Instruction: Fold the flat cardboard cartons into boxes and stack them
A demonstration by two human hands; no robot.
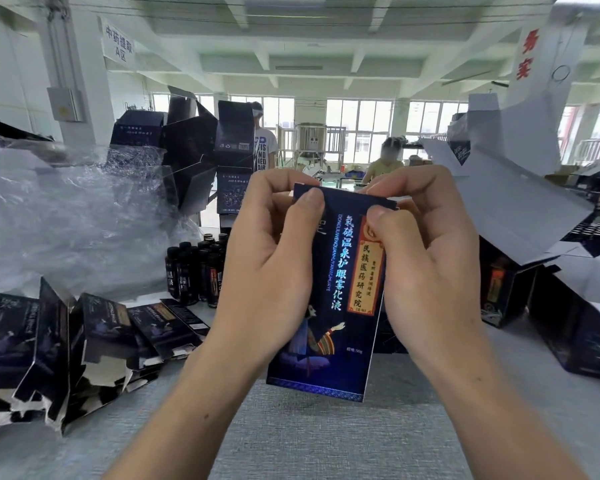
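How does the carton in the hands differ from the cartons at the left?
The held carton is upright, pinched at its top by the left hand and right hand; the left cartons lie overlapping on the table, untouched. The held carton looks smooth; the left cartons look crumpled. Both are printed dark blue.

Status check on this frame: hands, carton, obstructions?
Left hand and right hand pinch top of dark blue printed cardboard carton, upright over grey table. Nothing blocks it.
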